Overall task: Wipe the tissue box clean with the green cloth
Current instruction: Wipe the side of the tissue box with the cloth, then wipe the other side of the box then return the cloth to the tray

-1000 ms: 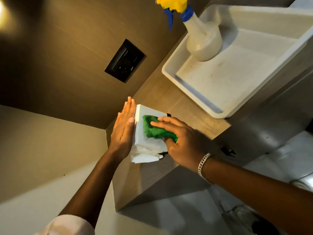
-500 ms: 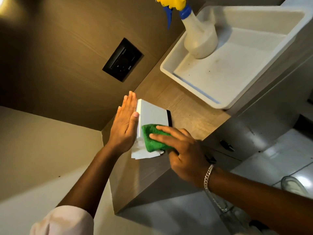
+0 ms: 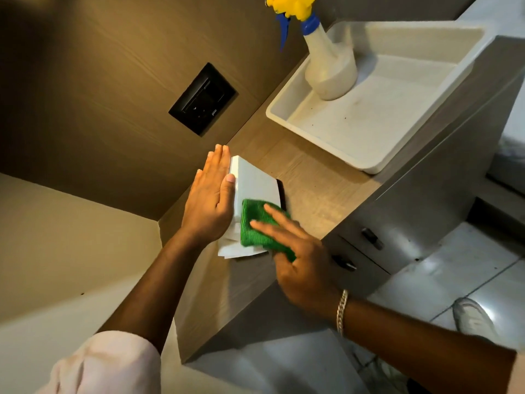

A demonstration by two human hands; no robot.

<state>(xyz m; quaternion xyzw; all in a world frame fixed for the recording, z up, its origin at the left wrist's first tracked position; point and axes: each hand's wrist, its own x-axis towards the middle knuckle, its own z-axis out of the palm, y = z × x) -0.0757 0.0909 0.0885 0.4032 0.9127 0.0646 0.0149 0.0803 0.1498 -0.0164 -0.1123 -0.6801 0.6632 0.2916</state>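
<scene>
on the counter (image 3: pixel 326 189), white tissue box (image 3: pixel 255 180), folded green cloth (image 3: pixel 255 223) pressed on top

On my feed, a pale pinkish sleeve (image 3: pixel 110 362) is bunched on the left arm, a silver chain-link bracelet (image 3: pixel 341 311) circles the wrist of the right hand (image 3: pixel 299 265), and a whitish shoe (image 3: pixel 471 318) shows below.

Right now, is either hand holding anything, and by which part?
Nothing gripped: left hand flat against the tissue box; right hand presses green cloth onto its top.

Spray bottle (image 3: pixel 331 69) top past the upper edge; white box (image 3: pixel 252 180) front under green cloth (image 3: pixel 254 223).
</scene>
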